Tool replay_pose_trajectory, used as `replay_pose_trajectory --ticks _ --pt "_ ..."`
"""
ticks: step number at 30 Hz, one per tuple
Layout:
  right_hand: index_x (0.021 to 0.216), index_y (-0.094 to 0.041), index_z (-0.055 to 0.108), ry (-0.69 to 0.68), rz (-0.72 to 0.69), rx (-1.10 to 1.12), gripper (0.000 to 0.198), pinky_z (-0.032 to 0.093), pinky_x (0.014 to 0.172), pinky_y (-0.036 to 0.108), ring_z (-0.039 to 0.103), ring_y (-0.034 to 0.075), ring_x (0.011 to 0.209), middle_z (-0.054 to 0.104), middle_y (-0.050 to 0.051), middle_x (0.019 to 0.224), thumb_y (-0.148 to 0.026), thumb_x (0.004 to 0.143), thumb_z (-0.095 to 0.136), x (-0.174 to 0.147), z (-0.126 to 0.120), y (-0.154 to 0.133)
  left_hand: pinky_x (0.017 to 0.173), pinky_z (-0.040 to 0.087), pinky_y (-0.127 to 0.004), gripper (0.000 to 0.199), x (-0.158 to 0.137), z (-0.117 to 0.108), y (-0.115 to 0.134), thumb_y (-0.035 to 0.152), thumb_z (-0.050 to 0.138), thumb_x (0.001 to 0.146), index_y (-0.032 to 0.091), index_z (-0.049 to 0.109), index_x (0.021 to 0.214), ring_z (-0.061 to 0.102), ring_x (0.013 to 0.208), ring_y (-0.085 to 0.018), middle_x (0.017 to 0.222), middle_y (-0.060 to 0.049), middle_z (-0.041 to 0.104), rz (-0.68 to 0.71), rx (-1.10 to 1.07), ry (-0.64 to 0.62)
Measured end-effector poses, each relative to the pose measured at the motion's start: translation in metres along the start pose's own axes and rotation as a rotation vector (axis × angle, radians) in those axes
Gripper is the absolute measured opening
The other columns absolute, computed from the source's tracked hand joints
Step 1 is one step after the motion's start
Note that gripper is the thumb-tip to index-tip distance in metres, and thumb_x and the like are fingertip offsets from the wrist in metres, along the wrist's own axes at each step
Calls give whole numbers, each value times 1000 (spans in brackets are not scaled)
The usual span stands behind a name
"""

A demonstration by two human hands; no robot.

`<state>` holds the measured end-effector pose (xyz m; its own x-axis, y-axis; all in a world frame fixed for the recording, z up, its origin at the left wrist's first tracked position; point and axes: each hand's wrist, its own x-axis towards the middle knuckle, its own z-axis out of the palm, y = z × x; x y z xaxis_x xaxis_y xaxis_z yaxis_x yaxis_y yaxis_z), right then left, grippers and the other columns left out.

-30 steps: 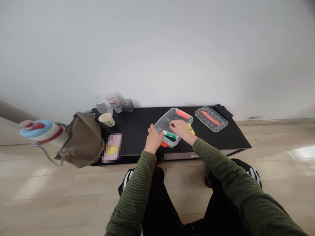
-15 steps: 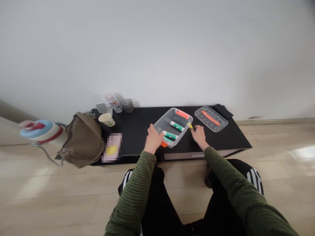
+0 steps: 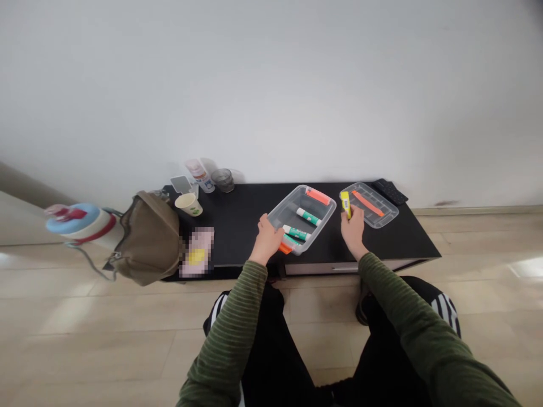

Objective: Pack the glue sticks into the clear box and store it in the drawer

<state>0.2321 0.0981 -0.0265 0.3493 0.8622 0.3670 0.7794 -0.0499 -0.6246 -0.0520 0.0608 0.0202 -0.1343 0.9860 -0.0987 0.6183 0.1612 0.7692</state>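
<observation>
My left hand is closed on the near left rim of a clear plastic box with orange clips. Inside the box lie green-and-white sticks that look like glue sticks, one of them partly hidden by the near wall. To the right of the box, my right hand pinches a yellow stick with a white label, raised and roughly upright. Just behind that hand is the clear lid with an orange strip, lying flat on the black table.
The low black table stands against the wall. On its left are a brown bag, a paper cup, a spray can, a glass and a blurred pink packet. A large bottle leans by the bag. A black remote-like object lies far right.
My right hand has moved right, away from the box's right edge, bringing the yellow stick up into clear view near the lid. My left hand stays on the box.
</observation>
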Motion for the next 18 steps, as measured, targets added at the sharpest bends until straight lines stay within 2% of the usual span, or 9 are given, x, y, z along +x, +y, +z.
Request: replay_pose_trajectory --ticks 1,3,5,7,12,15,18 --pt "131 -12 55 29 -76 3 41 42 99 40 52 28 116 59 18 123 -27 95 39 4 -6 -9 109 43 -43 73 0 0 -1 24 57 85 10 24 148 53 134 -31 147 -25 41 5 -8 3" --pt "131 -14 58 -1 -247 -41 41 39 102 42 50 28 117 61 17 123 -26 96 41 12 -17 -32 109 43 -44 72 0 0 -1 23 57 84 11 24 148 53 134 -31 147 -26 41 18 -15 6" --pt "127 -18 63 -108 -397 -128 38 38 102 42 50 29 115 65 14 120 -25 95 44 23 -25 -57 109 43 -45 71 -1 0 0 23 56 85 10 24 147 53 134 -32 147 -26 40 23 -13 5" --pt "121 -19 68 -225 -471 -231 35 40 99 42 52 29 112 69 13 113 -24 94 47 32 -27 -80 109 43 -45 71 -2 0 1 23 56 86 10 24 147 53 134 -32 147 -27 40 17 -7 3" --pt "105 -16 76 -484 -450 -526 26 47 85 38 57 31 110 72 19 101 -16 91 54 44 -7 -118 108 43 -44 71 -5 -2 8 24 56 86 9 24 148 53 134 -32 146 -27 41 1 13 1" --pt "99 -13 78 -613 -372 -661 24 49 80 38 64 31 106 73 21 104 -11 89 56 44 13 -129 108 43 -44 72 -8 -5 14 24 55 86 9 24 149 54 133 -33 147 -27 41 -11 39 -13" --pt "101 -8 78 -676 -336 -709 23 50 82 44 68 36 106 74 25 103 -14 88 59 41 29 -132 107 44 -45 72 -10 -8 18 24 54 87 8 23 151 56 130 -34 148 -28 40 -21 63 -32"
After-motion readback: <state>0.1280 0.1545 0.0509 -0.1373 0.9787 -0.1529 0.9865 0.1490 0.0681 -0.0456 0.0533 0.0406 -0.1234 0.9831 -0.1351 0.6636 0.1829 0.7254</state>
